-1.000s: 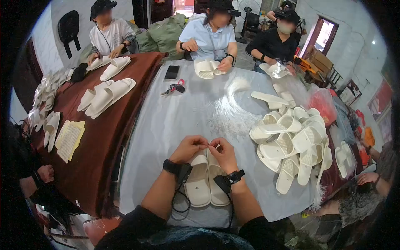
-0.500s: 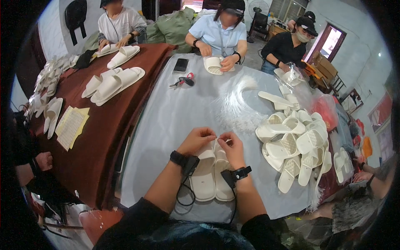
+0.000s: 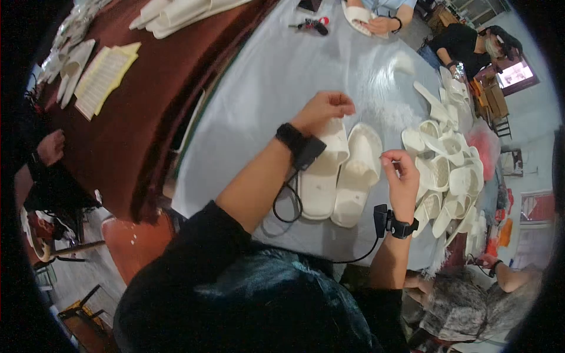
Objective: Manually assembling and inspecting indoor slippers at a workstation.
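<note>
A pair of cream slippers lies on the grey-covered table (image 3: 235, 147) in front of me, toes pointing away. My left hand (image 3: 327, 110) is over the toe end of the left slipper (image 3: 319, 187), its fingertips pressed together. To the right of the right slipper (image 3: 357, 170), apart from it, my right hand (image 3: 401, 172) is raised with thumb and forefinger pinched. Whatever either pinch holds is too small to make out. Both wrists wear black bands with small boxes and cables.
Cream slippers (image 3: 438, 170) are heaped on the right. Thin clear strands (image 3: 382, 112) lie beyond my hands, and keys (image 3: 315, 25) lie farther back. The brown-covered table (image 3: 159, 100) on the left holds slippers and paper sheets (image 3: 106, 76). Co-workers are at the far side and right.
My hands have parted from their meeting point above the slippers: the left stays by the toe, the right has moved right. The slippers' toes now spread apart. The view has tilted downward.
</note>
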